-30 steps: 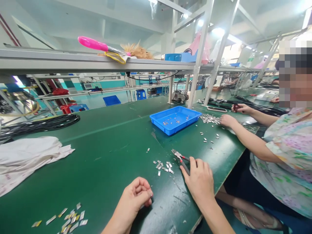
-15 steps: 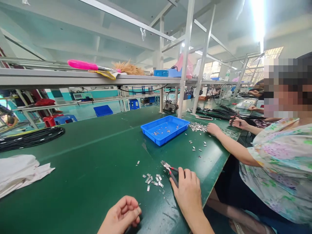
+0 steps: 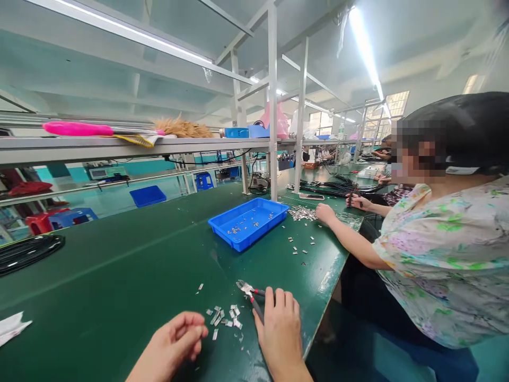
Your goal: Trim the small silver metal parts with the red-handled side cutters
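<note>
My right hand [image 3: 280, 328] rests on the green table [image 3: 119, 265] and grips the handles of a small pair of pliers [image 3: 251, 295], jaws pointing up-left. Just left of the pliers lie several small metal pieces [image 3: 222, 315]. My left hand [image 3: 175, 342] sits low on the table with its fingers curled and pinched together; what they hold, if anything, is too small to make out.
A blue tray [image 3: 248, 223] with a few metal pieces stands further back. A person in a flowered shirt [image 3: 441, 254] works at the right with a heap of metal pieces [image 3: 302, 213]. Black cables [image 3: 27, 252] lie at the left; a shelf [image 3: 119, 146] runs overhead.
The view has swung to the right and upward, so everything slid left in frame. My left hand has drifted toward the metal pieces; my right hand stays on the pliers.
</note>
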### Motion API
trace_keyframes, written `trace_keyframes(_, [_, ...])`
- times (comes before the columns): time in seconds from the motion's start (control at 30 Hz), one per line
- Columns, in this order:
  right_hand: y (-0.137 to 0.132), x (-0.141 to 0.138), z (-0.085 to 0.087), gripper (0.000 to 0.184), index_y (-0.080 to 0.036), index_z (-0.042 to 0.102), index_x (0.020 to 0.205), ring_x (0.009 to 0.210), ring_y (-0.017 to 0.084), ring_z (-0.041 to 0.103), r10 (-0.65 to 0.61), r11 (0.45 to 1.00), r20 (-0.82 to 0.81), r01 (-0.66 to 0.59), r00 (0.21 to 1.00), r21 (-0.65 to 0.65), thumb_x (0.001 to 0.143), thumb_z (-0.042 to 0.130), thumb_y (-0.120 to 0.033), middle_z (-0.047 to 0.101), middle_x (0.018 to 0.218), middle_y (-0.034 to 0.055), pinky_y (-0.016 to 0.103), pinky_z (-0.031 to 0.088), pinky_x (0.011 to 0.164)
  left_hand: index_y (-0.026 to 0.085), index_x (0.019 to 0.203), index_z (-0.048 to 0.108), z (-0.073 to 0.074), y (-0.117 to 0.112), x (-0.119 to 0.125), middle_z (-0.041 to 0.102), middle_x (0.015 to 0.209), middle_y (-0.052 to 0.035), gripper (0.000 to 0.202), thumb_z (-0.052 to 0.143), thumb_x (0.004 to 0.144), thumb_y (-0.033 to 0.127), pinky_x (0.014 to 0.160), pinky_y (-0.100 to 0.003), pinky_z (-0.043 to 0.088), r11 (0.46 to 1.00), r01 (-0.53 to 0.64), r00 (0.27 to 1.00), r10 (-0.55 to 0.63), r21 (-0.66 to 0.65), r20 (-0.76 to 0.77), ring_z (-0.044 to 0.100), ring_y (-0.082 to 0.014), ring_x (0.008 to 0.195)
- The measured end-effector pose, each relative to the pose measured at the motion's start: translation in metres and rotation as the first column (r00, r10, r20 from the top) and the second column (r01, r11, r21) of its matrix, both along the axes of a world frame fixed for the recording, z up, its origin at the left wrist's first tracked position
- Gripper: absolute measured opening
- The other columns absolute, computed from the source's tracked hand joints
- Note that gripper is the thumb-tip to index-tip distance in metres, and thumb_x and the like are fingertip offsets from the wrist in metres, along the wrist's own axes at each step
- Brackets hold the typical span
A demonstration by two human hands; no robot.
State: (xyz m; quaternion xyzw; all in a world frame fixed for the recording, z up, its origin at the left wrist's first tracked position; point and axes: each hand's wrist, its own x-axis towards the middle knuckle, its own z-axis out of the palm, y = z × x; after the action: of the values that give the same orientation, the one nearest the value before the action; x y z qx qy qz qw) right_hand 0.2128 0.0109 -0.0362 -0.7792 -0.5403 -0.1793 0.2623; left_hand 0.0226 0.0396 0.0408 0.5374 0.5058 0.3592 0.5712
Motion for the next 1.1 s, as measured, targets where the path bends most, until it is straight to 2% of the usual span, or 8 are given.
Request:
trace_keyframes(0.13, [0.001, 0.003, -0.005, 0.036, -0.014, 0.055, 0.111, 0.092, 0.026, 0.045, 0.024, 1.000, -0.004, -0.024, 1.000, -0.006, 0.080, 0.051, -0.032, 0.051, 0.095, 0.0111, 0.043, 0.037, 0.083, 0.012, 0.077, 0.062, 0.049, 0.056, 0.046, 0.062, 0.063, -0.0037, 0.018, 0.070, 0.067, 0.025, 0.053, -0.024, 0.042, 0.965, 0.036, 0.998, -0.024, 0.260, -0.049, 0.054, -0.0126, 0.054])
trace_keyframes(0.23, [-0.001, 0.005, -0.007, 0.036, -0.012, 0.055, 0.111, 0.094, 0.027, 0.044, 0.039, 0.999, 0.014, -0.039, 0.999, -0.010, 0.082, 0.049, -0.033, 0.051, 0.096, 0.0122, 0.043, 0.037, 0.082, 0.012, 0.088, 0.061, 0.085, 0.117, 0.080, 0.065, 0.085, -0.0054, 0.018, 0.067, 0.072, 0.018, 0.070, -0.026, 0.047, 0.929, -0.003, 0.999, 0.020, 0.371, -0.042, 0.060, -0.0129, 0.071])
trace_keyframes(0.33, [-0.003, 0.006, -0.006, 0.036, -0.010, 0.055, 0.111, 0.095, 0.027, 0.044, 0.043, 0.999, 0.035, -0.043, 0.998, -0.006, 0.084, 0.046, -0.033, 0.051, 0.096, 0.0134, 0.043, 0.037, 0.082, 0.013, 0.099, 0.058, 0.097, 0.159, 0.097, 0.061, 0.099, -0.0058, 0.021, 0.061, 0.081, 0.022, 0.073, -0.033, 0.050, 0.910, -0.014, 0.990, 0.072, 0.413, -0.125, 0.060, -0.0158, 0.080])
trace_keyframes(0.43, [-0.005, 0.005, -0.003, 0.036, -0.010, 0.055, 0.110, 0.094, 0.027, 0.044, 0.048, 0.999, 0.043, -0.048, 0.998, -0.004, 0.085, 0.045, -0.033, 0.051, 0.095, 0.0135, 0.042, 0.037, 0.081, 0.013, 0.095, 0.059, 0.081, 0.160, 0.098, 0.061, 0.095, -0.0045, 0.016, 0.060, 0.083, 0.024, 0.071, -0.033, 0.050, 0.917, 0.074, 0.969, 0.026, 0.391, -0.244, 0.059, -0.0155, 0.079])
trace_keyframes(0.57, [-0.003, 0.006, -0.005, 0.036, -0.010, 0.055, 0.111, 0.094, 0.027, 0.044, 0.059, 0.998, 0.032, -0.059, 0.998, -0.002, 0.084, 0.047, -0.033, 0.051, 0.095, 0.0132, 0.042, 0.037, 0.081, 0.013, 0.073, 0.063, 0.041, 0.122, 0.080, 0.063, 0.067, -0.0017, 0.016, 0.072, 0.067, 0.025, 0.057, -0.025, 0.047, 0.931, 0.274, 0.916, -0.176, 0.242, -0.361, 0.058, -0.0149, 0.063])
trace_keyframes(0.67, [-0.002, 0.007, -0.010, 0.038, -0.010, 0.054, 0.112, 0.093, 0.027, 0.044, 0.075, 0.997, 0.027, -0.076, 0.997, 0.006, 0.082, 0.049, -0.034, 0.050, 0.096, 0.0132, 0.043, 0.037, 0.081, 0.013, 0.078, 0.064, 0.022, 0.096, 0.064, 0.065, 0.068, -0.0037, 0.027, 0.072, 0.064, 0.035, 0.055, -0.024, 0.047, 0.925, 0.358, 0.891, -0.298, 0.126, -0.343, 0.061, -0.0165, 0.065])
trace_keyframes(0.9, [-0.004, 0.006, -0.010, 0.038, -0.012, 0.053, 0.112, 0.094, 0.026, 0.044, 0.132, 0.990, 0.055, -0.135, 0.990, 0.047, 0.082, 0.051, -0.034, 0.050, 0.099, 0.0122, 0.041, 0.037, 0.083, 0.013, 0.085, 0.060, 0.007, 0.077, 0.063, 0.064, 0.063, -0.0029, 0.032, 0.071, 0.059, 0.027, 0.057, -0.026, 0.050, 0.924, 0.382, 0.900, -0.374, -0.008, -0.223, 0.061, -0.0139, 0.054])
trace_keyframes(1.1, [-0.006, 0.005, -0.006, 0.038, -0.011, 0.052, 0.113, 0.096, 0.026, 0.044, 0.080, 0.995, 0.043, -0.082, 0.996, 0.047, 0.083, 0.050, -0.034, 0.050, 0.099, 0.0126, 0.041, 0.037, 0.083, 0.015, 0.075, 0.056, 0.011, 0.086, 0.057, 0.062, 0.059, -0.0022, 0.020, 0.066, 0.060, 0.022, 0.055, -0.024, 0.048, 0.941, 0.328, 0.912, -0.294, 0.078, -0.286, 0.060, -0.0131, 0.055])
